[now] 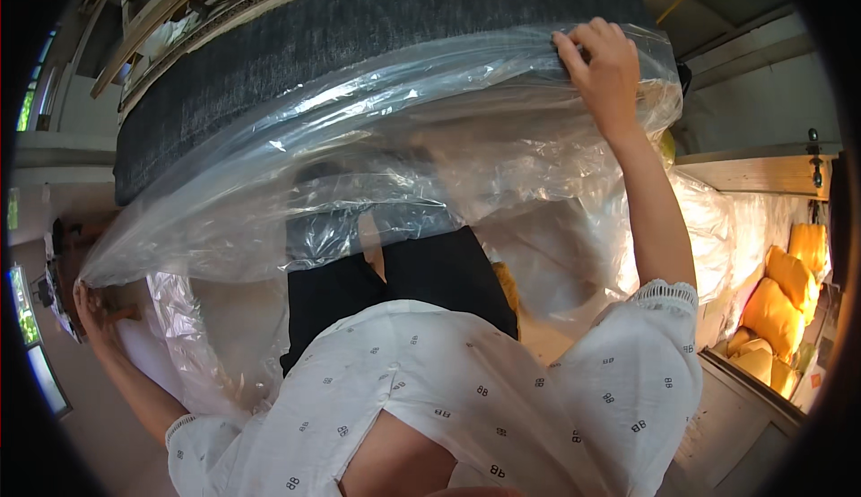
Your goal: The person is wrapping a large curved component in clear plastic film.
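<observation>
A large sheet of clear plastic film (359, 161) stretches in front of me from the left side to the upper right. My left hand (92, 311), low at the far left, has its fingers closed on the film's gathered corner. Up at the right, my right hand (605, 71) grips the film's upper edge with curled fingers, against a long dark grey fabric-covered piece (314, 39). The film is bunched in shiny folds along that piece and hangs over my black trousers. My right fingertips are partly hidden.
Wooden frames (166, 21) stand beyond the fabric-covered piece at the upper left. More crumpled plastic (179, 318) hangs below at left. On the right are a wooden ledge (753, 176) and a pile of yellow cushion-like bundles (773, 309).
</observation>
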